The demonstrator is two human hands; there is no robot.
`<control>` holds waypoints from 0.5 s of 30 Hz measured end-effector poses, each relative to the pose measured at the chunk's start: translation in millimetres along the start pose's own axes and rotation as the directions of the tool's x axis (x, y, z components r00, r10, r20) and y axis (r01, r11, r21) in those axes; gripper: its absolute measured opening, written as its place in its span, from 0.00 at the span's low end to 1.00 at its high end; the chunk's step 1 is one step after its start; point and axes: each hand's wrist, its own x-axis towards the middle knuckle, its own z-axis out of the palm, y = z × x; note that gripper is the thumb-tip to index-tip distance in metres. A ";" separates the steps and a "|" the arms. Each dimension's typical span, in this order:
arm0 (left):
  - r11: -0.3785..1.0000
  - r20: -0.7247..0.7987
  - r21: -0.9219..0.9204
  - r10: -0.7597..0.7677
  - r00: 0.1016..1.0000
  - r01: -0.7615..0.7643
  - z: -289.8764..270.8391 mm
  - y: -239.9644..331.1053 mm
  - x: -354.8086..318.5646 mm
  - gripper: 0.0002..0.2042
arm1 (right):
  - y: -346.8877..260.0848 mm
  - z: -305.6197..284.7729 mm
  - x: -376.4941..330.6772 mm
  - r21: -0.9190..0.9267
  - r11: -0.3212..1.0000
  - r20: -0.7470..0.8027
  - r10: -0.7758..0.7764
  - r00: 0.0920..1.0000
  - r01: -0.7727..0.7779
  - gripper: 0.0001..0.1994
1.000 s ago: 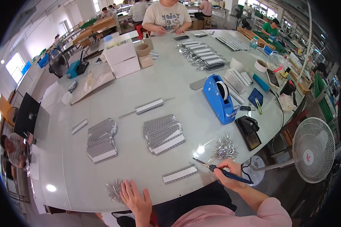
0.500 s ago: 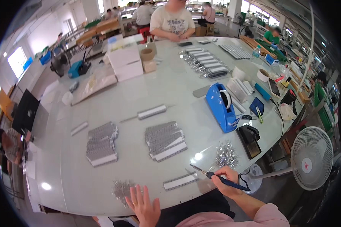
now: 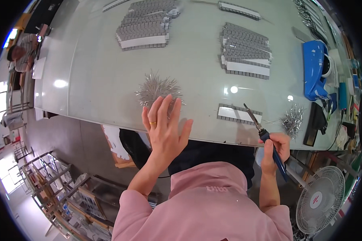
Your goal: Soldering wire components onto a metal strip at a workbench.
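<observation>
My left hand (image 3: 165, 130), a ring on one finger, reaches with spread fingers over a pile of thin silvery wire pieces (image 3: 155, 86). Its fingertips overlap the near side of the pile; whether they touch any wire I cannot tell. In my right hand (image 3: 280, 144) is a soldering iron (image 3: 276, 158) with a dark blue handle, its tip pointing up and left over a strip. That strip (image 3: 232, 114), white along the middle with grey segmented edges, lies flat near the table's front edge. A second pile of silvery wires (image 3: 292, 121) sits right of it.
Two stacks of similar grey-and-white strips (image 3: 144, 41) (image 3: 247, 69) lie farther back, with a single strip (image 3: 239, 10) beyond them. A blue tape dispenser (image 3: 314, 72) and a black stand (image 3: 315, 124) occupy the right side. A white fan (image 3: 321, 201) stands off the table's right front.
The view has tilted down toward my body. My left hand has come over the near wire pile, fingers still spread. My right hand keeps hold of the soldering iron near the strip.
</observation>
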 end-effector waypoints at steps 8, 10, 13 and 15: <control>0.993 0.106 -0.102 0.073 0.992 -0.062 3.0 2.5 -0.9 0.25 | -1.8 4.5 -5.9 0.019 1.000 0.046 -0.002 0.999 0.001 0.09; 0.993 0.120 -0.097 0.075 0.990 -0.063 1.3 5.5 -0.1 0.25 | -1.8 5.3 -5.0 0.023 1.000 0.046 0.012 0.999 -0.013 0.10; 0.990 0.107 -0.119 0.095 0.990 -0.082 0.8 11.2 2.4 0.26 | -1.0 5.8 -3.3 0.020 1.000 0.049 0.014 0.999 -0.016 0.10; 0.994 0.059 -0.088 0.066 0.996 -0.060 0.5 8.1 0.9 0.26 | -0.9 5.3 -2.8 0.023 1.000 0.048 0.017 0.999 -0.018 0.10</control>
